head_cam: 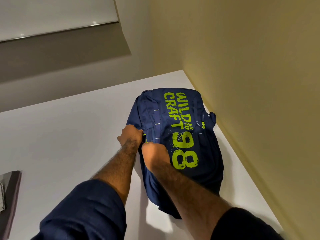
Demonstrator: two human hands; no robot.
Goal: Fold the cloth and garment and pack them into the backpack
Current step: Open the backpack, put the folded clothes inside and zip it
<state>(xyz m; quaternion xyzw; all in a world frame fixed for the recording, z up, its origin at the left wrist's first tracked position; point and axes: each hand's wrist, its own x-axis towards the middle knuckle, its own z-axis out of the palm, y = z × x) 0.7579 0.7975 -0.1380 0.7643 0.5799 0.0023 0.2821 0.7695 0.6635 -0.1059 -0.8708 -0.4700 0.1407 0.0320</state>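
A navy backpack (188, 118) with lime-green lettering lies flat on the white table (69, 135), close to the yellow wall. My left hand (130, 135) grips the fabric at the backpack's left side seam. My right hand (154, 155) is just below it, fingers curled at a small lime-green zipper pull (145, 138) between the two hands. The hands hide the zipper itself, so I cannot tell how far it is closed. No cloth or garment shows outside the backpack.
The yellow wall (251, 84) runs along the table's right edge, touching the backpack's strap. A dark flat object (12, 196) with something pale on it lies at the table's left edge. A window blind (52, 18) hangs beyond the table's far side.
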